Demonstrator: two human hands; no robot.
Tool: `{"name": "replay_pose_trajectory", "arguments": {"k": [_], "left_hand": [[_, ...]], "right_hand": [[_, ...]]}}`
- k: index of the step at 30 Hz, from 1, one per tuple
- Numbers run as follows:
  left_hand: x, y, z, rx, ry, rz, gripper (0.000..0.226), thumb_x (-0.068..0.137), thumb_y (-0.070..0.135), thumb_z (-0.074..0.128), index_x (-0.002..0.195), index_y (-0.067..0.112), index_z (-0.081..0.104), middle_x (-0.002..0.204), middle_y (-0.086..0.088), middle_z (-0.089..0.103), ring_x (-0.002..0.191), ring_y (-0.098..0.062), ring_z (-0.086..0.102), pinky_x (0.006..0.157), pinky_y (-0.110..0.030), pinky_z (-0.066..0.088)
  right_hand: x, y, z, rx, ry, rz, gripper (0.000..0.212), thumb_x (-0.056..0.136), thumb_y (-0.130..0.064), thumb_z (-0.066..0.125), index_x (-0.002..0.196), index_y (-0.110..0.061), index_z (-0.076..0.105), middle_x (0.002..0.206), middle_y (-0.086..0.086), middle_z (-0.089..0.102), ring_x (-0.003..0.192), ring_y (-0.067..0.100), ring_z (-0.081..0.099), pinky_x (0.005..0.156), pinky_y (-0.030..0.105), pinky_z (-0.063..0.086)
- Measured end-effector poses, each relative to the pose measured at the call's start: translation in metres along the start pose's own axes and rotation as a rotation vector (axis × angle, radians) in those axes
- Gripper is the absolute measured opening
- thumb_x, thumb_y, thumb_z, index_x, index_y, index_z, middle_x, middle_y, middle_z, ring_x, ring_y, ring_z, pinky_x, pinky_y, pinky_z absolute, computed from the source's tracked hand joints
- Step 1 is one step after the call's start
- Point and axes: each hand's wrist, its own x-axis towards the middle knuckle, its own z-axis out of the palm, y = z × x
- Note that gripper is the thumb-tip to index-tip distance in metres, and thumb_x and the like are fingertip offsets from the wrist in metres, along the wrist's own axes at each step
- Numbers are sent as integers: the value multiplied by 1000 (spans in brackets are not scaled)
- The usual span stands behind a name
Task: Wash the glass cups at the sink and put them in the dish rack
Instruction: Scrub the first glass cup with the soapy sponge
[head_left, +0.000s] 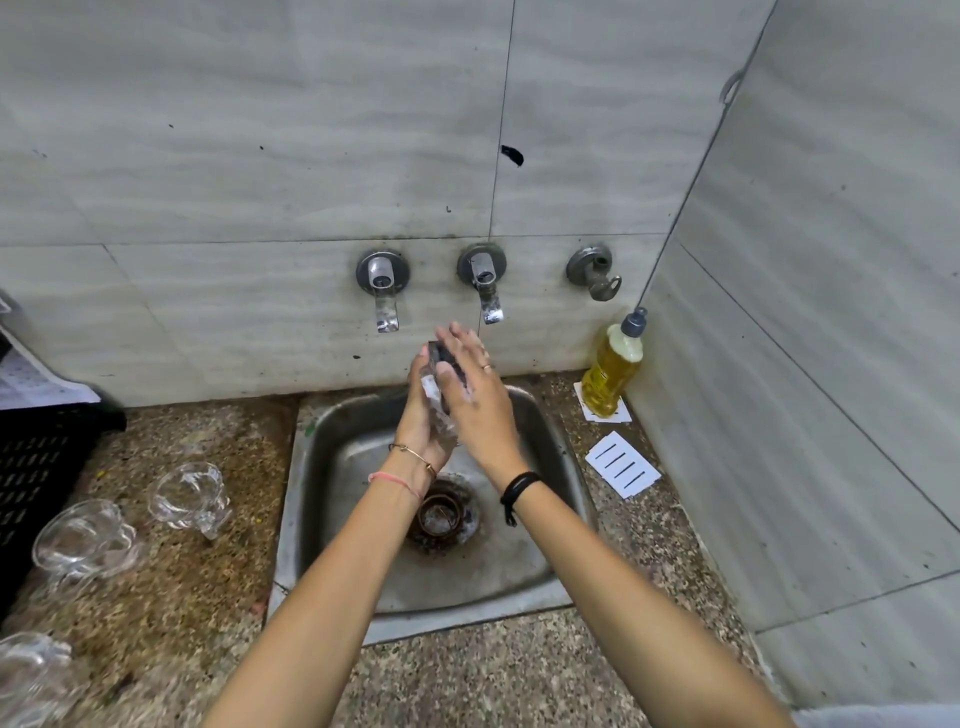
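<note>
Washing at a steel sink (311, 467), seen from the head camera, items listed from 9 o'clock across to 3 o'clock. A black slotted crate (36, 462) sits at the far 9 o'clock edge on the speckled stone bench (208, 597). Three clear glass cups wait on the bench beside it: the nearest cup (31, 675) at 8 o'clock, the middle cup (83, 538) just past it, the farthest cup (189, 496) close to the sink rim. Above the basin, at 12 o'clock of the rusty drain (441, 517), the left hand (421, 415) curls its fingers round a held glass cup (444, 434), gripping it from the 9 o'clock side. The right hand (475, 395) lies against the same cup from 3 o'clock, fingers nearly straight, thumb pinching a dark scrubbing pad (445, 357) against them. On the tiled wall at 12 o'clock are two taps, the left tap (383, 291) and the right tap (485, 283), then a valve (595, 273). A bottle of yellow liquid (610, 371) stands in the corner at 2 o'clock, with a white lined card (622, 464) lying flat at 3 o'clock of the sink
</note>
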Motion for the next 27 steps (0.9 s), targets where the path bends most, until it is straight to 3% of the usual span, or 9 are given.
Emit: {"name": "replay_pose_trajectory", "arguments": {"k": [2,4,8,12,14,17,21,25,27], "left_hand": [[-1,1,-1,80,-13,-22,50,95,49,41,117,9,61,113,-12,68,103,-23,65,92,-37,50],[-1,-1,-2,101,-14,-42,52,94,51,39,115,9,62,112,-12,68,100,-23,66,91,-37,50],[0,-2,-7,17,-9,-23,48,95,48,42,122,13,59,124,-9,63,112,-20,61,92,-33,48],[-2,-2,-5,119,-28,-54,54,94,52,37,113,8,63,109,-12,69,98,-21,67,80,-33,55],[-1,1,-3,97,-11,-38,51,95,50,38,113,9,62,106,-10,70,95,-19,68,78,-30,55],[0,3,-4,31,-32,-18,47,94,47,43,120,12,60,118,-8,66,107,-18,64,88,-31,51],[-2,2,0,115,-73,-51,53,94,51,38,114,9,63,110,-10,69,98,-20,67,87,-33,54],[0,3,-3,95,-24,-25,55,90,52,46,125,11,59,120,-10,65,107,-19,64,88,-31,53],[-2,3,-4,103,-39,-34,52,93,50,43,125,12,58,122,-9,64,110,-19,62,90,-32,51]], "right_hand": [[7,7,-4,176,51,165,40,103,-30,37,142,-23,42,149,2,40,136,13,38,107,26,36],[6,5,-6,209,79,218,40,103,-28,36,143,-20,42,150,3,38,137,10,35,108,20,31],[-7,3,2,-33,-14,-23,47,101,-32,43,147,-26,34,156,-7,25,144,4,16,116,21,17],[3,10,-7,328,92,290,44,102,-33,37,145,-23,37,152,2,34,136,5,31,113,24,27],[-5,-1,-3,155,66,180,45,103,-33,38,147,-27,32,155,-3,29,138,3,25,114,25,22],[-11,-9,2,-63,24,-41,49,102,-29,40,149,-29,27,158,-9,19,143,1,13,114,22,17],[3,-3,-10,193,97,192,47,104,-33,32,150,-24,28,151,4,36,137,16,36,97,10,34],[-17,-12,0,-117,32,-11,50,103,-33,35,151,-29,20,159,-8,17,144,1,10,113,24,19],[-13,-4,-2,-58,21,-33,50,103,-35,36,150,-31,22,158,-9,17,144,2,12,117,28,18]]}}
